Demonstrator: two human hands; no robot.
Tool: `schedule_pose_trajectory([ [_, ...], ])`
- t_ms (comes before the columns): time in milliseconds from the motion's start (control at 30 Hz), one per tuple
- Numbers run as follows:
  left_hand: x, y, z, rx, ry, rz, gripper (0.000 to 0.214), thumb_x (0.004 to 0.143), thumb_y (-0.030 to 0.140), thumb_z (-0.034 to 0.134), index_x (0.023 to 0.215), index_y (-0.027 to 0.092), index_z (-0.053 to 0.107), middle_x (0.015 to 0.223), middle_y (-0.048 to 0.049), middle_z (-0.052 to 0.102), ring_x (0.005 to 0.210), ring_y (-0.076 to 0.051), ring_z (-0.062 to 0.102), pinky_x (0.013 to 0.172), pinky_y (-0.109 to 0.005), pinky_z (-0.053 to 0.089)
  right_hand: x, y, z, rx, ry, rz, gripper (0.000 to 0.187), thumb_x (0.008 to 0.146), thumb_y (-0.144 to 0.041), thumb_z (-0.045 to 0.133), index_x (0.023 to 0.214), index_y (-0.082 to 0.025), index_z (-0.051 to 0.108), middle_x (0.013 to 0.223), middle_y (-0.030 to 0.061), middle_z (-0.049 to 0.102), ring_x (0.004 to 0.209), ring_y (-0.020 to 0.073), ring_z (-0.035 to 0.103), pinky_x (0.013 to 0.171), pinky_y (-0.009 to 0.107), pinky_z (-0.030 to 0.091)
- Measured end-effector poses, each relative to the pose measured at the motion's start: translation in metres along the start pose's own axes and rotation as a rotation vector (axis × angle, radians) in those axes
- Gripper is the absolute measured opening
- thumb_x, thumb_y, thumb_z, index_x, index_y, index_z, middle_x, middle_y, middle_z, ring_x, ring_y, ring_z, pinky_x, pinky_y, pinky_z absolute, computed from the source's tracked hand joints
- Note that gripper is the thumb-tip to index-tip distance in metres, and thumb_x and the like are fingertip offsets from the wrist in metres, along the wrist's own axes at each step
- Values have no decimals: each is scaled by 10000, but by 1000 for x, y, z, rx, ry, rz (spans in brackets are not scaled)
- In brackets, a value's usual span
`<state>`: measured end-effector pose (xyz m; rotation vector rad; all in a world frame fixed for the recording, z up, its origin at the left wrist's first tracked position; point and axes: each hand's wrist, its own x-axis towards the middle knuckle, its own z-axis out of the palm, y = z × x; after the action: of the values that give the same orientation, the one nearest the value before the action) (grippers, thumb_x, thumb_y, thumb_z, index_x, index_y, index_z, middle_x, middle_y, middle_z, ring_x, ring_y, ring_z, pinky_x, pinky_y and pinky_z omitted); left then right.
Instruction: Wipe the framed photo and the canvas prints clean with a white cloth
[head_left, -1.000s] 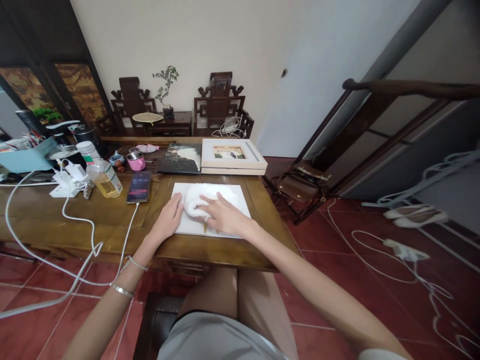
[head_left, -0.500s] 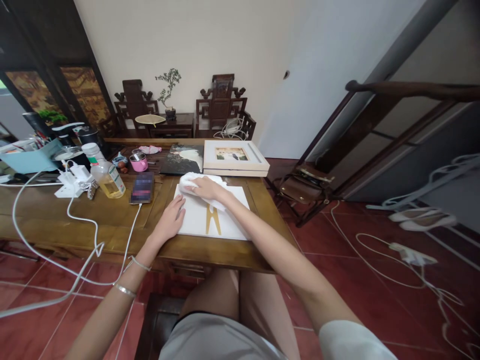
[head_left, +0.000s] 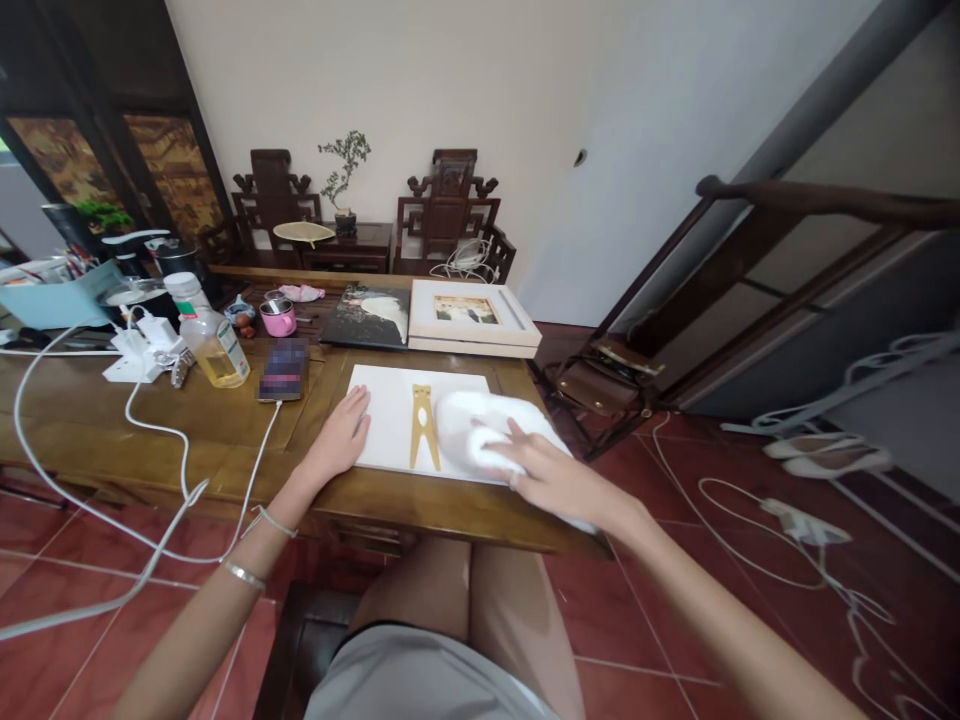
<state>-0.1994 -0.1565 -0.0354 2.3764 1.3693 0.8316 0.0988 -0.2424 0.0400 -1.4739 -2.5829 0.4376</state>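
Observation:
A flat white board (head_left: 386, 418) lies near the table's front edge, with a gold A-shaped mark (head_left: 424, 425) on it. My left hand (head_left: 343, 432) lies flat at the board's left edge, fingers stretched out over it. Bunched in my right hand (head_left: 551, 478) is a white cloth (head_left: 487, 415), which covers the board's right part and hangs toward the table's right corner. The right hand's fingers are slightly blurred and press into the cloth.
Behind the board are a dark photo panel (head_left: 367, 318) and a white framed picture (head_left: 476, 318). To the left stand a phone (head_left: 283, 370) on a cable, a bottle (head_left: 214, 335), a pink cup (head_left: 278, 316) and a power strip (head_left: 139, 362). A wooden chair (head_left: 600, 385) stands right.
My right hand has moved with the cloth from the board's upper left to its lower right, uncovering the top of the gold mark. My left hand has stayed at the left edge.

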Motion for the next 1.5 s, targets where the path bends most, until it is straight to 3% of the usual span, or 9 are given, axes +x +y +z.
schedule_pose_trajectory([
  [200, 0, -1, 0, -5, 1, 16, 472, 922, 270, 339, 1340, 99, 474, 1456, -147, 417, 1388, -248, 325, 1156, -486, 255, -18, -3, -3, 49, -82, 38, 368, 886, -290, 423, 1179, -239, 639, 1350, 45, 553, 1343, 324, 362, 1054, 459, 365],
  [367, 1, -3, 0, -3, 7, 16, 473, 918, 271, 343, 1342, 108, 475, 1448, -139, 431, 1382, -244, 337, 1154, -481, 262, 45, 35, 3, 33, 35, -21, 374, 896, -280, 402, 1190, -213, 624, 1271, 65, 610, 1298, 298, 432, 1118, 517, 245],
  [533, 1, -3, -2, -6, 6, 6, 473, 917, 282, 344, 1329, 97, 486, 1446, -154, 429, 1379, -250, 342, 1151, -478, 268, 102, 58, 5, 2, 69, -40, 355, 872, -269, 446, 1174, -168, 602, 1416, 105, 474, 1426, 327, 125, 1095, 642, 123],
  [600, 1, -3, -3, 1, 0, 4, 476, 916, 283, 346, 1328, 90, 484, 1445, -158, 430, 1379, -247, 343, 1153, -468, 268, 106, 58, 6, -13, 81, -18, 405, 842, -169, 417, 1218, -134, 565, 1426, 137, 457, 1429, 305, 115, 1092, 645, 108],
  [767, 1, -2, -2, 2, -1, 8, 479, 918, 288, 343, 1325, 80, 484, 1444, -167, 428, 1378, -253, 345, 1149, -478, 272, 65, 38, 3, -24, 18, -29, 442, 803, -121, 391, 1215, -123, 552, 1477, 158, 375, 1429, 252, 115, 1130, 577, 99],
  [967, 0, 1, -1, 7, 1, 1, 486, 920, 280, 334, 1327, 57, 478, 1446, -176, 421, 1381, -251, 338, 1159, -458, 261, -17, -8, -9, 60, -157, -72, 431, 730, -71, 395, 1051, -225, 637, 1507, 25, 334, 1425, 240, 117, 1158, 529, 125],
  [1100, 0, 2, -2, 8, -3, -6, 484, 915, 269, 337, 1316, 42, 487, 1442, -185, 424, 1381, -254, 338, 1161, -457, 256, -33, -25, -15, 101, -230, -100, 492, 666, -43, 396, 1047, -226, 646, 1471, 15, 403, 1421, 247, 166, 1161, 521, 103],
  [1233, 1, 1, -2, 17, -2, -6, 476, 916, 266, 338, 1318, 59, 488, 1440, -176, 430, 1379, -252, 342, 1157, -468, 260, -6, -9, -17, 145, -205, -51, 440, 713, -123, 428, 1079, -214, 654, 1370, 44, 534, 1373, 295, 313, 1120, 494, 239],
  [1500, 1, -1, -5, 30, -13, 1, 475, 916, 268, 347, 1313, 50, 490, 1436, -185, 432, 1376, -254, 348, 1151, -466, 269, 95, 56, -14, 88, 52, 65, 399, 791, -211, 449, 1131, -166, 654, 1193, 92, 648, 1121, 297, 553, 963, 372, 394],
])
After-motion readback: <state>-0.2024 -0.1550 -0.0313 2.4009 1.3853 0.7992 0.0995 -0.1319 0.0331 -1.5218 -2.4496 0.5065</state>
